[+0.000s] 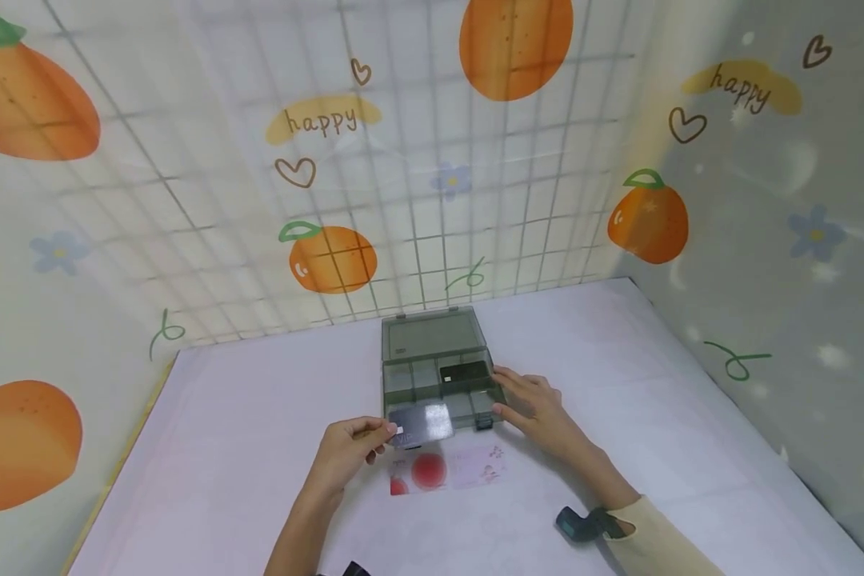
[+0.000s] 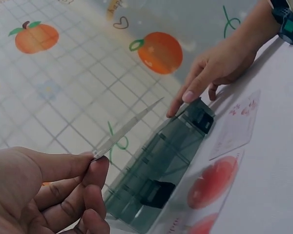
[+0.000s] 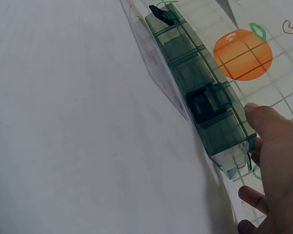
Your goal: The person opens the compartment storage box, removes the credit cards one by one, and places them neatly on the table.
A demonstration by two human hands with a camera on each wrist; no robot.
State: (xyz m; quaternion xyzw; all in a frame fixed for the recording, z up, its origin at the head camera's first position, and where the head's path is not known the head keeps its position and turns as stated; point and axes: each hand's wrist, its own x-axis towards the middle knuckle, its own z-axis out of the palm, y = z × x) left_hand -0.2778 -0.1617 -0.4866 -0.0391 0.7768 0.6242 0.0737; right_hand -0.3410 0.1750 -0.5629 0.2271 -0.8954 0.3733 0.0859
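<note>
My left hand (image 1: 353, 452) pinches one end of a dark, shiny card marked VIP (image 1: 425, 426) between thumb and index finger. The card (image 2: 129, 127) appears nearly edge-on in the left wrist view. It is held over the front left part of a translucent green compartment box (image 1: 398, 376), whose lid (image 1: 432, 332) stands open at the back. A black card-like piece (image 1: 464, 373) sits in a back compartment. My right hand (image 1: 547, 416) touches the box's right end with extended fingers, thumb near the front corner. In the right wrist view, the thumb (image 3: 266, 122) lies beside the box's upper edge.
A pink and white printed card (image 1: 446, 470) with red circles lies flat in front of the box. The white tabletop (image 1: 259, 400) meets a patterned cloth wall (image 1: 230, 264) behind and a grey one (image 1: 749, 280) at right. A black wrist device (image 1: 583, 524) is on my right wrist.
</note>
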